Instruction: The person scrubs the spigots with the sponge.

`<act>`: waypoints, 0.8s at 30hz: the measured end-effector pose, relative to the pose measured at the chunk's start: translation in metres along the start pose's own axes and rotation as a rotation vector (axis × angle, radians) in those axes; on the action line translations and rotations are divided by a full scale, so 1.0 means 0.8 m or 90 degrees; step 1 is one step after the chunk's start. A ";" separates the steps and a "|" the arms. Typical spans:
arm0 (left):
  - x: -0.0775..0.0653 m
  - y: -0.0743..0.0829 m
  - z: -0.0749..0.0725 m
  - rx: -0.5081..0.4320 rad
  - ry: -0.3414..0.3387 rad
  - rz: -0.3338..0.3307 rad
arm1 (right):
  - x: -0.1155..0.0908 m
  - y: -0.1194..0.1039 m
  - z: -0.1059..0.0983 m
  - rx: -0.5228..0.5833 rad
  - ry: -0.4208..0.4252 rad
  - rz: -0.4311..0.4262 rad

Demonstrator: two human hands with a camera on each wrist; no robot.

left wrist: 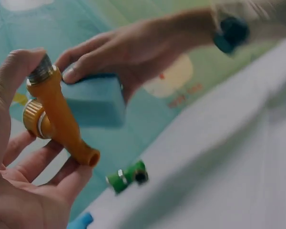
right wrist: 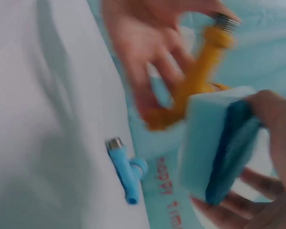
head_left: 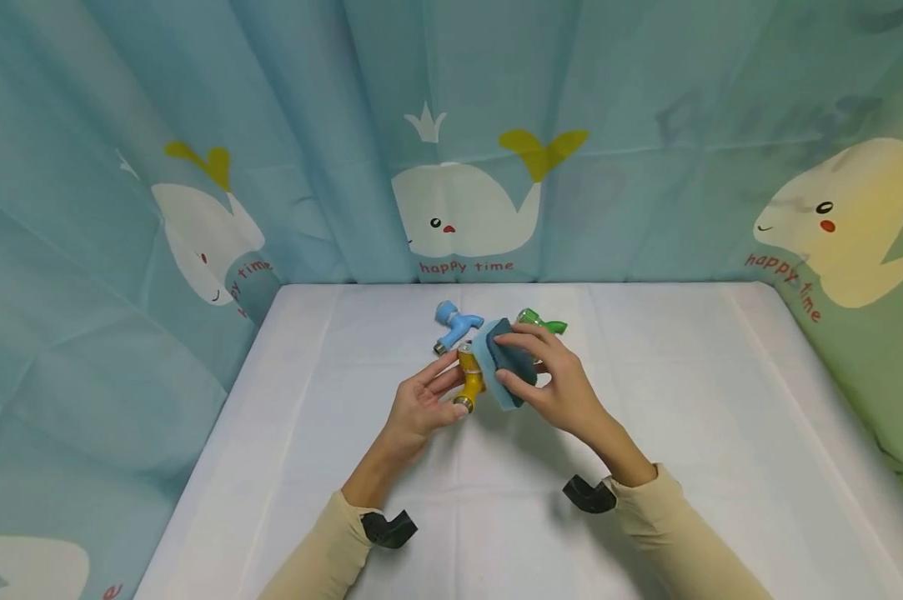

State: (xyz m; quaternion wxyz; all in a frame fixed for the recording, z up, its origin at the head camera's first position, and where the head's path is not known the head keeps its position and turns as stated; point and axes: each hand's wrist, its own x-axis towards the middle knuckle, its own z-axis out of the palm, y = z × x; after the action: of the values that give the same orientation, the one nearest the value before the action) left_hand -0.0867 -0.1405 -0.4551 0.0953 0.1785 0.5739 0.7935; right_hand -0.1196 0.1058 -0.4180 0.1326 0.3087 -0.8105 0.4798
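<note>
My left hand (head_left: pixel 421 406) holds a yellow-orange plastic faucet (left wrist: pixel 59 112) between thumb and fingers. Its thumb presses on the threaded metal end, while the fingers support the other end. My right hand (head_left: pixel 559 379) grips a sponge (right wrist: pixel 205 138), light blue with a darker blue scouring layer, thumb and fingers on the dark side. The sponge's light face is turned toward the faucet and lies right beside it in the head view. Behind the hands, a blue faucet (head_left: pixel 457 325) lies on the table. A green faucet (head_left: pixel 544 322) lies farther right, partly hidden by the right hand.
A white cloth covers the table (head_left: pixel 331 467). Blue-green curtains (head_left: pixel 331 150) printed with whales hang along the back and both sides. Dark bands (head_left: pixel 388 529) sit at both wrists, over beige sleeves (head_left: pixel 684 525).
</note>
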 end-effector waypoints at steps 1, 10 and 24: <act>0.000 0.000 0.000 0.049 -0.001 0.005 | 0.001 0.001 -0.004 -0.011 -0.006 -0.002; -0.001 0.010 0.002 0.467 -0.047 0.112 | 0.021 0.005 -0.049 -0.094 -0.179 -0.005; 0.071 -0.010 0.047 0.580 -0.057 0.116 | -0.070 0.061 -0.146 -0.084 0.003 0.195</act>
State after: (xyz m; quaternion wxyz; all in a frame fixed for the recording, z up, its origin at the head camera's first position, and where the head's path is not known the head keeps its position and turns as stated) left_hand -0.1243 -0.0848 -0.4427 -0.0385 0.2862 0.8413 0.4570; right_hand -0.1164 0.2441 -0.4219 0.0798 0.1710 -0.8774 0.4410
